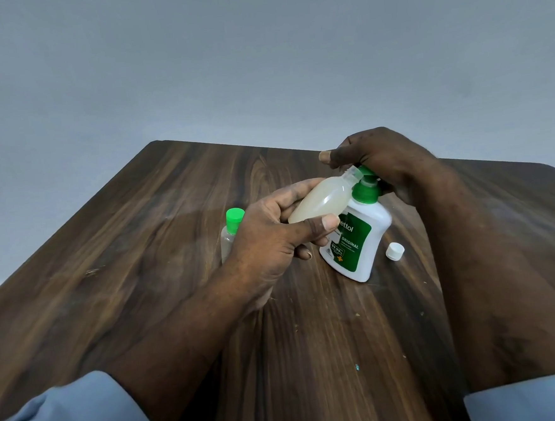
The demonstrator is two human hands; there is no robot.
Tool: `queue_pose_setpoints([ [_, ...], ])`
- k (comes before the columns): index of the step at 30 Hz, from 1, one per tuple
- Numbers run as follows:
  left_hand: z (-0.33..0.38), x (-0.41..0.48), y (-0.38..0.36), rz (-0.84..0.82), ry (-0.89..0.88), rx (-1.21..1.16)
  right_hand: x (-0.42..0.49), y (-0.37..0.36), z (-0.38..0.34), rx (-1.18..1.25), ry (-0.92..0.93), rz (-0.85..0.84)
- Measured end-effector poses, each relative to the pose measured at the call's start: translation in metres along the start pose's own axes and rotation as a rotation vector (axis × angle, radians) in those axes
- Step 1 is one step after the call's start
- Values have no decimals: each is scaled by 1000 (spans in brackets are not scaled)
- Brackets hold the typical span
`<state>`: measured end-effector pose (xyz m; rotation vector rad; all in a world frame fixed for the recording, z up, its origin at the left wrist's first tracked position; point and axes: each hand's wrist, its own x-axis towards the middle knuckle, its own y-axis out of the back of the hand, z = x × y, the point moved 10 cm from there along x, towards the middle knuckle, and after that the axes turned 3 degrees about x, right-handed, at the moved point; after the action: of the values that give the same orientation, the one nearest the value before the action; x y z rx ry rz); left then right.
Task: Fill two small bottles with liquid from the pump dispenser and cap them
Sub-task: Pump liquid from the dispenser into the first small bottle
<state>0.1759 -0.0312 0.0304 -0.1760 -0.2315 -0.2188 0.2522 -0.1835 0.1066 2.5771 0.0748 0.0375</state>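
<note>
2 hands [271, 240] [384, 156] partly cover held bottle [318, 201] and pump [365, 192].

A plain indoor room, its kind unclear: a dark wood-grain tabletop [172, 224] against a grey wall [259, 63], with a household hand-wash bottle [375, 233] on it.

The pump dispenser [376, 223], right of the frame's centre, bears a green label [357, 237] reading "ettol", its beginning covered, with "ORIGINAL" beneath. Lower still stands "99.9%", small and blurred. The finer print cannot be read.
</note>
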Motion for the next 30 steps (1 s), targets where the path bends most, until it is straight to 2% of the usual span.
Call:
queue_pose_setpoints([
  [30,-7,-2,-8,-24,-4,-86,2,10,-6,57,67,49],
])
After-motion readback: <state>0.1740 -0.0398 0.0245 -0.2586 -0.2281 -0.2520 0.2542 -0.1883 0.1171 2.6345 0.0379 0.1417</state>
